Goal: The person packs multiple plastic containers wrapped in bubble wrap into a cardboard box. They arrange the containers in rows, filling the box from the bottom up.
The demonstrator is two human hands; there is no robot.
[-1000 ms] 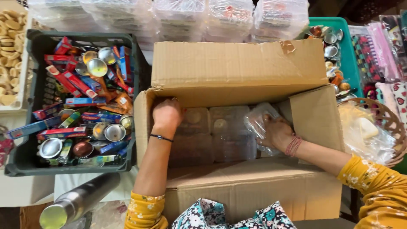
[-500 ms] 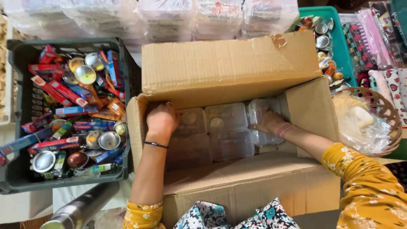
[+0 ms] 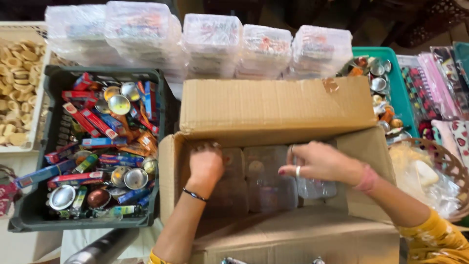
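While the left hand [image 3: 205, 166] presses with curled fingers on the clear plastic containers [image 3: 264, 178] inside the cardboard box [image 3: 273, 107], the right hand [image 3: 320, 161] hovers above them, fingers loosely bent and holding nothing. One layer seems packed, and wrapped stacks [image 3: 215, 41] wait behind. The grey crate [image 3: 29, 215] holds red and blue packets.

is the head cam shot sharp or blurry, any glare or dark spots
Head view: the right hand and left hand are smeared by motion blur, and the whole frame is slightly soft; the clear plastic containers inside the cardboard box sit in shade and look murky; the wrapped stacks behind catch pale glare; the round metal lids in the dark crate show bright highlights.
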